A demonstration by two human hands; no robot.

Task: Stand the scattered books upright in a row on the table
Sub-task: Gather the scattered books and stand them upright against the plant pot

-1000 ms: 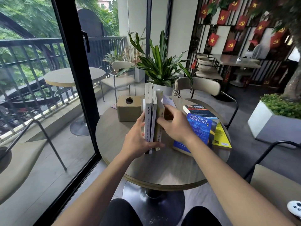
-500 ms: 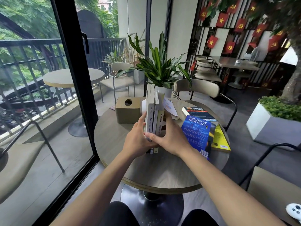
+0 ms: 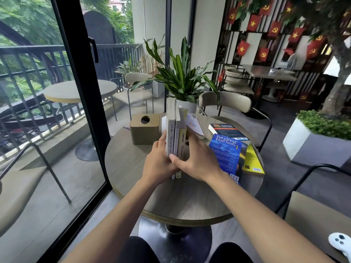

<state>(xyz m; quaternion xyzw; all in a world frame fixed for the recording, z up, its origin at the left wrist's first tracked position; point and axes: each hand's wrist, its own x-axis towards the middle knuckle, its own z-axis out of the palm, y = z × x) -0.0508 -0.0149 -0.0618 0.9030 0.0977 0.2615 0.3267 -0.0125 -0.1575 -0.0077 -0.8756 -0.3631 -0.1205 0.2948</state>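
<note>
On the round desk (image 3: 186, 202) three books (image 3: 175, 130) stand upright in a row, spines toward the person. The left hand (image 3: 159, 164) presses flat on the left side of the row, and the right hand (image 3: 197, 164) closes on its right side, thumb across the spines; both hands clamp the row between them. Just left of the row stands a tan box (image 3: 145, 129) with a round hole on top; its content cannot be seen. To the right, a blue book (image 3: 227, 158) lies on a yellow book (image 3: 253, 162), and a black book (image 3: 227, 131) lies behind them.
</note>
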